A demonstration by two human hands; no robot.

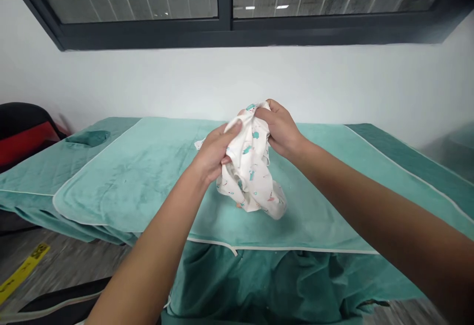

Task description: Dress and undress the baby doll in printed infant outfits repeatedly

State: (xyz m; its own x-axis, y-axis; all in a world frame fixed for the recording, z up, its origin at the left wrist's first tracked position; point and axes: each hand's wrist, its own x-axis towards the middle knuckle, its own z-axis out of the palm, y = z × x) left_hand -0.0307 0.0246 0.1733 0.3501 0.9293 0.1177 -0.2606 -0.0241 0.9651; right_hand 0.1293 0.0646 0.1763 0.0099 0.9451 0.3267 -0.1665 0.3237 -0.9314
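A crumpled white garment [250, 167] of thin cloth, printed with small teal and pink figures, is held up in front of me. My left hand [215, 152] is closed on its left side, thumb on top of the cloth. At the upper right edge, my right hand [279, 126] pinches the fabric, its fingertips partly behind the folds. The lower part hangs loose in folds over the bed. A small white end of cloth shows just left of my left hand. Its bunched folds hide the garment's full shape.
Below my hands lies a massage-style bed with a light teal cover [111, 182] edged in white. A face hole [89, 138] is at its left end. A red and black chair [27, 135] stands at far left. Behind are a white wall [237, 80] and a dark-framed window [225, 23].
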